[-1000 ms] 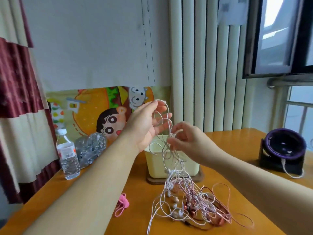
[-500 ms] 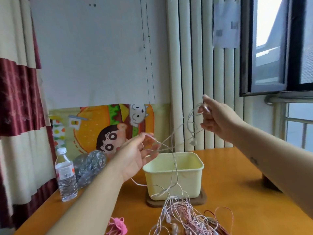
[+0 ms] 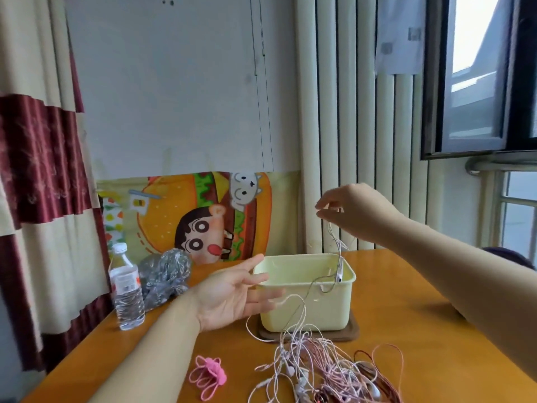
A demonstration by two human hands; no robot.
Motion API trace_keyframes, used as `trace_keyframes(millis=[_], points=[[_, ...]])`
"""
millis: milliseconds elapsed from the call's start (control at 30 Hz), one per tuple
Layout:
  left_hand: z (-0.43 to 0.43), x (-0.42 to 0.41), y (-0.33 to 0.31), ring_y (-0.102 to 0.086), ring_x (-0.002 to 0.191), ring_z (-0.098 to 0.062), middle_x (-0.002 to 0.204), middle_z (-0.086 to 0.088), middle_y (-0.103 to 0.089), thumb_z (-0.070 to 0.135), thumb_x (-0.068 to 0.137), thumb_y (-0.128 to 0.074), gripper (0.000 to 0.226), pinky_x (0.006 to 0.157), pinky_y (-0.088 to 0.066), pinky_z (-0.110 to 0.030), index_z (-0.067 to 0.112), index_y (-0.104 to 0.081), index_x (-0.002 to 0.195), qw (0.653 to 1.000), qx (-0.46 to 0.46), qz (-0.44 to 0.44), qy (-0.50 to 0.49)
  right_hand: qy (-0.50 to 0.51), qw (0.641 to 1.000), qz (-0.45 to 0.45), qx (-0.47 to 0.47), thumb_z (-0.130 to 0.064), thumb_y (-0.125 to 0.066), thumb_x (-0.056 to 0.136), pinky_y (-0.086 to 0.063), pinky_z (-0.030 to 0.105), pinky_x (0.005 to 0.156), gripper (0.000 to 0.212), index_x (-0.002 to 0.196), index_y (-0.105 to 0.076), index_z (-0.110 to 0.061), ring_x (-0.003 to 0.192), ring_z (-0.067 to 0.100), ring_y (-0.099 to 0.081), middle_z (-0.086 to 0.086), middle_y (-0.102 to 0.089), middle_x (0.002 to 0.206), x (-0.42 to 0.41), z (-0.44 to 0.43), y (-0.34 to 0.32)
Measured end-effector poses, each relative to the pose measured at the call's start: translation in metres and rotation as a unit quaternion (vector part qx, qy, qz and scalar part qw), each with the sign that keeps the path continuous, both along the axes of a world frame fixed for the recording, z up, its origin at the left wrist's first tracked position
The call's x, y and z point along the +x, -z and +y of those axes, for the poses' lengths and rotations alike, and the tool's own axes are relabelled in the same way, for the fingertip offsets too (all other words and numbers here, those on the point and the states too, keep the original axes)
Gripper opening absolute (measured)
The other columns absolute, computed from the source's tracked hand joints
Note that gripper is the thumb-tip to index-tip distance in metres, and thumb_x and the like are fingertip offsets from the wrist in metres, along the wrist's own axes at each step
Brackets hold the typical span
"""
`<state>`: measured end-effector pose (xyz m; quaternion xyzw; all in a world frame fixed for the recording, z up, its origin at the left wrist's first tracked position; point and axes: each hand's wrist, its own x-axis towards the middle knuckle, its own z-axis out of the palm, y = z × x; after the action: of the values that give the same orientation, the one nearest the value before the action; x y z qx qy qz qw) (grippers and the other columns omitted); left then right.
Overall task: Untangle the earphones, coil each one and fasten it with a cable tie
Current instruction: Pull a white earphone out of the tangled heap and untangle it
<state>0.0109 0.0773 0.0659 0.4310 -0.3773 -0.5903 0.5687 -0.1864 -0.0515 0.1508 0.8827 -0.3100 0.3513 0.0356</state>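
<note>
**Operator:** State of the fingers on the right hand (image 3: pixel 359 215)?

**Technician:** The fingers (image 3: pixel 322 212) were pinched together on a thin white earphone cord (image 3: pixel 339 271), held above the pale yellow plastic tub (image 3: pixel 308 303).

**Operator:** And the left hand (image 3: pixel 229 295)?

**Technician:** Palm up, fingers (image 3: pixel 255 279) straight and apart, gripping nothing. Contact with the cord could not be determined.

**Operator:** Location of the remainder?

**Technician:** The cord ran down past the tub into the tangled pile of white and pink earphones (image 3: pixel 328 370) on the orange wooden bench (image 3: pixel 436 344). The pink looped cable ties (image 3: pixel 207 373) lay left of the pile, apart.
</note>
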Motion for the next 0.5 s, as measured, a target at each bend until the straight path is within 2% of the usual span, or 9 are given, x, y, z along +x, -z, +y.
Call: trace_keyframes(millis=[67, 100, 133, 200, 267, 300, 367, 433, 500], points=[[0.002, -0.001, -0.005, -0.070, 0.087, -0.025, 0.123, -0.007, -0.058, 0.007, 0.094, -0.052, 0.058, 0.070, -0.059, -0.032, 0.024, -0.032, 0.145, 0.986, 0.017, -0.164, -0.032, 0.028, 0.998, 0.039, -0.047, -0.030, -0.058, 0.091, -0.056, 0.033, 0.076, 0.017, 0.100, -0.071, -0.022, 0.082, 0.014, -0.065, -0.006, -0.071, 0.094, -0.001, -0.001, 0.004], [-0.001, -0.005, -0.007, -0.068, 0.083, -0.018, 0.125, -0.003, -0.056, 0.014, 0.095, -0.053, 0.052, 0.070, -0.056, -0.028, 0.024, -0.036, 0.144, 0.968, 0.015, -0.245, -0.056, 0.008, 0.998, 0.051, -0.036, -0.030, -0.059, 0.091, -0.055, 0.028, 0.076, 0.017, 0.101, -0.070, -0.022, 0.078, 0.010, -0.064, -0.006, -0.071, 0.094, -0.001, 0.000, 0.005], [-0.005, -0.009, -0.010, -0.065, 0.085, -0.013, 0.127, 0.001, -0.055, 0.020, 0.096, -0.054, 0.049, 0.075, -0.054, -0.026, 0.024, -0.038, 0.142, 0.946, -0.002, -0.315, -0.081, -0.027, 0.998, 0.056, -0.010, -0.028, -0.060, 0.091, -0.052, 0.018, 0.075, 0.017, 0.102, -0.070, -0.022, 0.074, 0.005, -0.061, -0.007, -0.070, 0.093, 0.001, 0.003, 0.007], [-0.013, -0.022, -0.016, -0.057, 0.105, -0.007, 0.134, 0.011, -0.049, 0.025, 0.094, -0.056, 0.051, 0.089, -0.047, -0.025, 0.028, -0.037, 0.141, 0.913, -0.065, -0.393, -0.092, -0.094, 0.993, 0.054, 0.038, -0.026, -0.064, 0.088, -0.042, 0.002, 0.066, 0.018, 0.103, -0.071, -0.019, 0.068, -0.005, -0.056, -0.009, -0.065, 0.086, 0.008, 0.013, 0.008], [-0.022, -0.039, -0.020, -0.049, 0.117, -0.004, 0.130, 0.014, -0.049, 0.024, 0.094, -0.057, 0.049, 0.090, -0.041, -0.018, 0.029, -0.039, 0.139, 0.893, -0.126, -0.425, -0.071, -0.142, 0.987, 0.036, 0.066, -0.025, -0.067, 0.086, -0.042, 0.003, 0.063, 0.016, 0.101, -0.073, -0.019, 0.069, -0.004, -0.058, -0.012, -0.064, 0.084, 0.015, 0.022, 0.009], [-0.026, -0.047, -0.021, -0.051, 0.116, -0.003, 0.125, 0.011, -0.054, 0.021, 0.094, -0.056, 0.041, 0.088, -0.039, -0.016, 0.025, -0.047, 0.134, 0.884, -0.152, -0.435, -0.075, -0.164, 0.983, 0.023, 0.078, -0.025, -0.068, 0.086, -0.044, 0.005, 0.063, 0.016, 0.099, -0.073, -0.020, 0.069, -0.003, -0.059, -0.014, -0.065, 0.083, 0.016, 0.026, 0.008], [-0.032, -0.054, -0.023, -0.061, 0.100, 0.000, 0.106, 0.004, -0.068, 0.020, 0.096, -0.053, 0.019, 0.080, -0.041, -0.014, 0.018, -0.063, 0.112, 0.870, -0.188, -0.430, -0.152, -0.196, 0.976, -0.001, 0.097, -0.025, -0.070, 0.084, -0.044, 0.008, 0.062, 0.015, 0.097, -0.074, -0.019, 0.069, -0.004, -0.059, -0.016, -0.065, 0.081, 0.014, 0.029, 0.005], [-0.036, -0.049, -0.023, -0.063, 0.079, 0.003, 0.087, 0.005, -0.071, 0.022, 0.096, -0.051, 0.016, 0.068, -0.044, -0.011, 0.022, -0.067, 0.095, 0.852, -0.201, -0.410, -0.255, -0.183, 0.978, -0.002, 0.102, -0.023, -0.071, 0.083, -0.042, 0.008, 0.056, 0.015, 0.097, -0.073, -0.019, 0.062, -0.005, -0.056, -0.011, -0.067, 0.084, 0.008, 0.027, 0.008], [-0.035, -0.040, -0.025, -0.060, 0.071, 0.007, 0.082, 0.007, -0.069, 0.020, 0.096, -0.050, 0.019, 0.061, -0.043, -0.007, 0.029, -0.065, 0.090, 0.830, -0.212, -0.409, -0.314, -0.117, 0.989, 0.009, 0.088, -0.013, -0.067, 0.084, -0.042, 0.007, 0.056, 0.018, 0.102, -0.071, -0.017, 0.060, -0.004, -0.053, -0.006, -0.068, 0.091, 0.002, 0.017, 0.017]])
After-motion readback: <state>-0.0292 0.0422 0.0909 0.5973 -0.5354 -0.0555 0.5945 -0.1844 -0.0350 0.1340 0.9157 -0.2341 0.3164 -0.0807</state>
